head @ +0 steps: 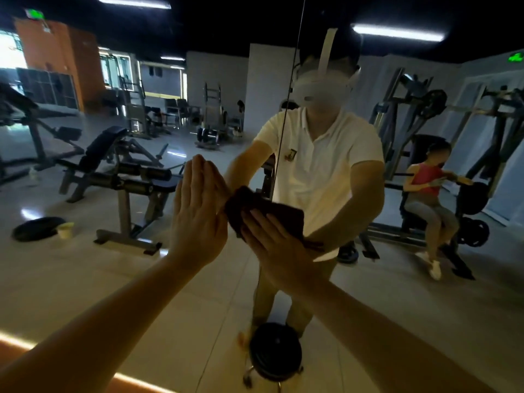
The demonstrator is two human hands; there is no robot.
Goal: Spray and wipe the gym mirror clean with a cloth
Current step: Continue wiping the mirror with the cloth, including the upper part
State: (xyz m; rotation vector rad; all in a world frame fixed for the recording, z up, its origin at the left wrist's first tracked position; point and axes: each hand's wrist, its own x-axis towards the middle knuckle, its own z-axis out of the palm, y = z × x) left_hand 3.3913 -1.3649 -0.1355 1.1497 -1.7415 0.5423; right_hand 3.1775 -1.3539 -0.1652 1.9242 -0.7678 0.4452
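The gym mirror (pixel 113 279) fills the view, with a vertical panel seam running down its middle. My left hand (pixel 198 211) lies flat against the glass with straight fingers, left of the seam. My right hand (pixel 272 239) presses a dark cloth (pixel 280 212) flat onto the mirror just right of it, fingers spread over the cloth. The cloth's lower part is hidden under my hand. No spray bottle is in my hands.
The mirror reflects a person in a white shirt, weight benches, machines and a seated person in a red top at the right. A weight plate on a stand (pixel 275 353) is low at the mirror's foot. A small pale bottle (pixel 65 230) shows reflected on the floor at left.
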